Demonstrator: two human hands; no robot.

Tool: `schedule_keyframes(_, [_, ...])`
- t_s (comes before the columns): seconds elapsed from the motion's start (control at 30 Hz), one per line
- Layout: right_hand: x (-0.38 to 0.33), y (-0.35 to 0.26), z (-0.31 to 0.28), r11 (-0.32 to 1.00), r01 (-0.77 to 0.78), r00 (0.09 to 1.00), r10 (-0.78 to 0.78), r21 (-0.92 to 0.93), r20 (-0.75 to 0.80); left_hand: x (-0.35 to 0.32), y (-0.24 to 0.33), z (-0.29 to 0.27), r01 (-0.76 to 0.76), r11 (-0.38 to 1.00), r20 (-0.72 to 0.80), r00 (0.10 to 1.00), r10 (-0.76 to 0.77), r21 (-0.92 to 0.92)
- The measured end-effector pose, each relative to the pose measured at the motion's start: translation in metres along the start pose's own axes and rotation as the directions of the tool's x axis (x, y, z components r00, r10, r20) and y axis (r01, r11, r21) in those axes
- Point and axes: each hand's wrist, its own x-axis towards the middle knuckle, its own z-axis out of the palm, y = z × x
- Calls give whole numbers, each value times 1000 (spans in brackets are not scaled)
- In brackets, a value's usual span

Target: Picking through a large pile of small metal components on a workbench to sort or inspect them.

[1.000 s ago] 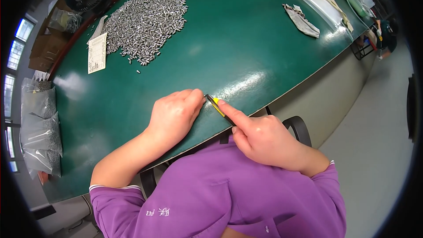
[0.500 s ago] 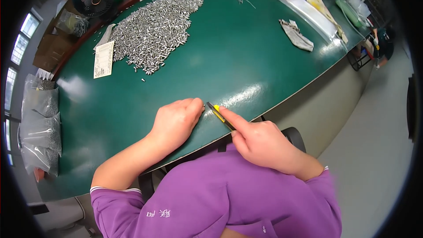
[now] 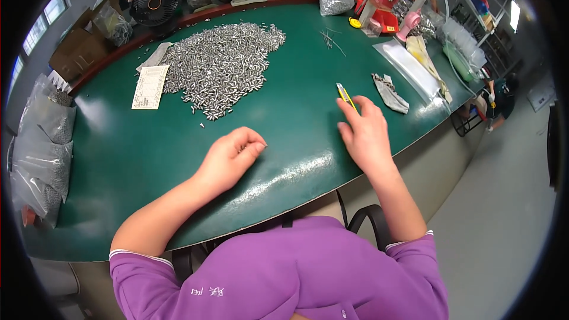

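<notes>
Below us curves the smooth green worktop [image 3: 148, 160], glossy near its edge. Farther back we see a broad heap of small silvery metal cylinders [image 3: 222, 65] with a paper slip [image 3: 149, 86] beside it. Our left hand [image 3: 232, 155] rests loosely curled, fingertips together. Our right hand [image 3: 365, 130] pinches a slim yellow utility knife [image 3: 345, 95] just above the worktop.

The table [image 3: 284, 124] is plain dark green with a reddish-brown far edge. The heap of small metal pieces [image 3: 222, 68] near its far edge is silver-grey; beside it lies a cream paper slip [image 3: 150, 86]. The tool [image 3: 345, 96] at the right hand [image 3: 364, 133] is yellow and black. The sleeves [image 3: 284, 272] are purple.
</notes>
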Motion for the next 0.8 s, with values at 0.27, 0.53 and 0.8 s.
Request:
schedule_keyframes(0.27, [62, -97, 26, 701, 102, 966, -238, 706, 96, 15, -11, -29, 236, 737, 131, 971, -198, -633])
schedule_keyframes(0.53, [93, -104, 62, 514, -53, 951, -234, 856, 200, 25, -23, -35, 193, 635, 24, 964, -264, -748])
schedule_keyframes(0.8, [92, -102, 70, 541, 61, 974, -215, 839, 67, 28, -31, -39, 185, 558, 81, 975, -205, -809])
